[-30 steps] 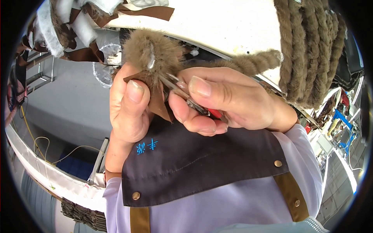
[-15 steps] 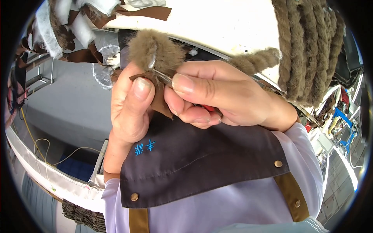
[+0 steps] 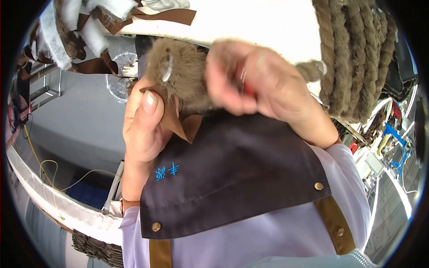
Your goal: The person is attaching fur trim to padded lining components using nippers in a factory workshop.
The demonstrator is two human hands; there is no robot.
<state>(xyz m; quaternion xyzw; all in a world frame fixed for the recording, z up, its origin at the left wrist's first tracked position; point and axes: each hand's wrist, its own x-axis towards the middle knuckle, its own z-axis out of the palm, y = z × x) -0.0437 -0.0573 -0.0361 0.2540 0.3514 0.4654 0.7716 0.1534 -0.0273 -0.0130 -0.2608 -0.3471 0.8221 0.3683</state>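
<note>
My left hand [image 3: 143, 127] is closed on a fluffy brown fur piece [image 3: 185, 67], its thumb pressing at the lower left. A white slit or seam [image 3: 168, 69] shows in the fur, and a brown fabric strip [image 3: 183, 127] hangs below the thumb. My right hand [image 3: 268, 87], smeared by motion, is curled to the right of the fur and slightly apart from the thumb side. Inside its fingers is a slim tool with a red part [image 3: 249, 90]; its tip is too blurred to make out.
Thick brown fur ropes [image 3: 353, 58] lie side by side on the white table [image 3: 263, 22] at the right. One short fur end [image 3: 310, 71] pokes out behind my right hand. White stuffing and brown strips [image 3: 96, 38] hang at the upper left. My dark apron [image 3: 232, 169] is below.
My right hand has pulled the tool away from the fur, up and to the right. My left hand has shifted slightly left with the fur piece, and the white slit now shows fully.
</note>
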